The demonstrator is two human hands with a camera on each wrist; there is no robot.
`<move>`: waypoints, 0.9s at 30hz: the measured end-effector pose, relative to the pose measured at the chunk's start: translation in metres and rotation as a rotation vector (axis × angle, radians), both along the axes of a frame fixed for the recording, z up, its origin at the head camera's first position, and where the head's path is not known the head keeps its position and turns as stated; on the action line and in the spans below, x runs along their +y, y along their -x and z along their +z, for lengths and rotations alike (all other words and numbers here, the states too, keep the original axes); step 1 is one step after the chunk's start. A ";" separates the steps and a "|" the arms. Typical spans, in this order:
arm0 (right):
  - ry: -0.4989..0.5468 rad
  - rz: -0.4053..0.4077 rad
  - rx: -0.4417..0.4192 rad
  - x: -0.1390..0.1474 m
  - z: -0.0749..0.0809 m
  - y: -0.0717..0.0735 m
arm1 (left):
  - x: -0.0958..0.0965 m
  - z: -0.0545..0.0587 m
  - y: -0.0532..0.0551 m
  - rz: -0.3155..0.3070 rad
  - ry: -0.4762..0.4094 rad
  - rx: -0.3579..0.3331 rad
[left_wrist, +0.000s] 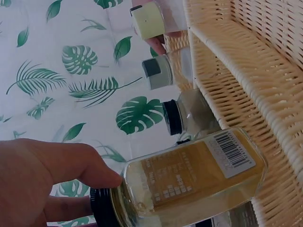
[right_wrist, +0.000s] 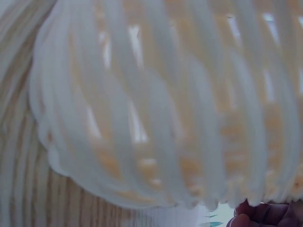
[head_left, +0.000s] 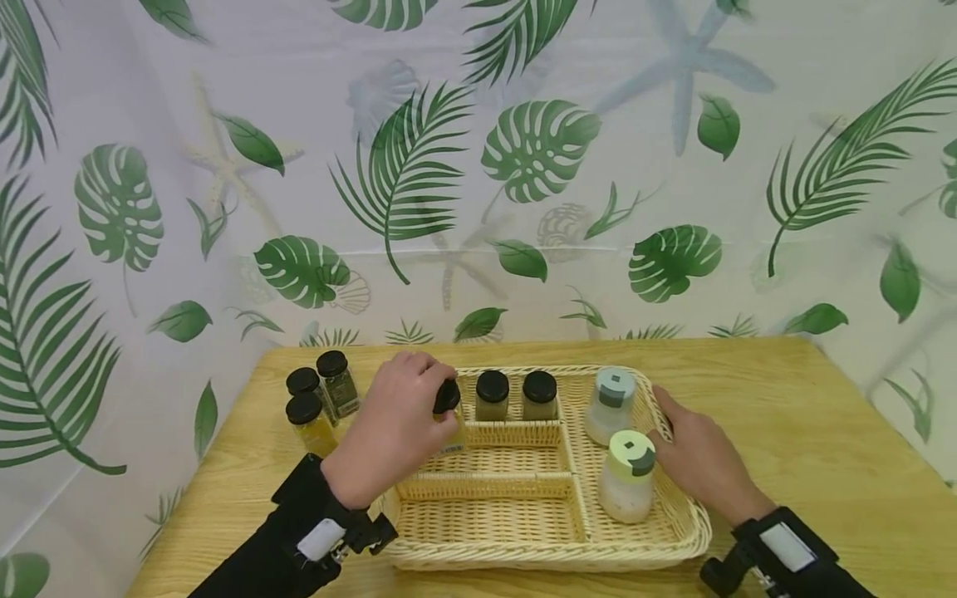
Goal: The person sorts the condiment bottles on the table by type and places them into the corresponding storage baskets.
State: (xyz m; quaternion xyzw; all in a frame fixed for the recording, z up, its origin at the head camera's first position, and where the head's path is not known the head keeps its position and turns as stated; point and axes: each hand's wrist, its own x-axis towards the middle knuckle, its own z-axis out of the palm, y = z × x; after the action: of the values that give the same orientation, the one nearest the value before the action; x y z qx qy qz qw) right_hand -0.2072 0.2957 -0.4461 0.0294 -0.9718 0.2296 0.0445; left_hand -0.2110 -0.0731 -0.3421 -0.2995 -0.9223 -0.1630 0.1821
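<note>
My left hand (head_left: 392, 423) grips a square glass jar (left_wrist: 189, 175) by its black lid, over the back left part of a wicker basket (head_left: 538, 558). The jar holds something yellowish-brown and carries a barcode label; it appears tilted in the left wrist view. My right hand (head_left: 703, 457) holds the basket's right rim, its thumb on the inner side. Right of the held jar, two black-lidded jars, one (head_left: 492, 399) beside the other (head_left: 539, 399), stand in the back compartment. A grey-capped shaker (head_left: 609, 411) and a yellow-green-capped shaker (head_left: 626, 482) stand in the right compartment.
Three black-lidded jars, including a yellow-filled one (head_left: 310, 423), stand left of the basket on the wooden table (head_left: 807, 432). The basket's middle and front compartments show bare weave. A leaf-patterned cloth (head_left: 478, 183) hangs behind the table.
</note>
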 end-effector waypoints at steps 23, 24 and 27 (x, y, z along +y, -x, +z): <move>0.031 -0.007 0.029 0.001 -0.004 -0.001 | 0.065 -0.020 0.008 -0.205 0.125 -0.038; 0.032 -0.008 0.029 0.002 -0.004 -0.002 | 0.068 -0.021 0.010 -0.208 0.132 -0.037; 0.031 -0.011 0.031 0.004 -0.004 -0.002 | 0.077 -0.024 0.012 -0.210 0.166 -0.035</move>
State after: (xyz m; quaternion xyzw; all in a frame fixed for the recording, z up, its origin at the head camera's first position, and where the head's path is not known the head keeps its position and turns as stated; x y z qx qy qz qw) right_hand -0.2049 0.3000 -0.4501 0.0267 -0.9675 0.2440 0.0613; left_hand -0.2230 0.0044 -0.3664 -0.4056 -0.8992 -0.1096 0.1222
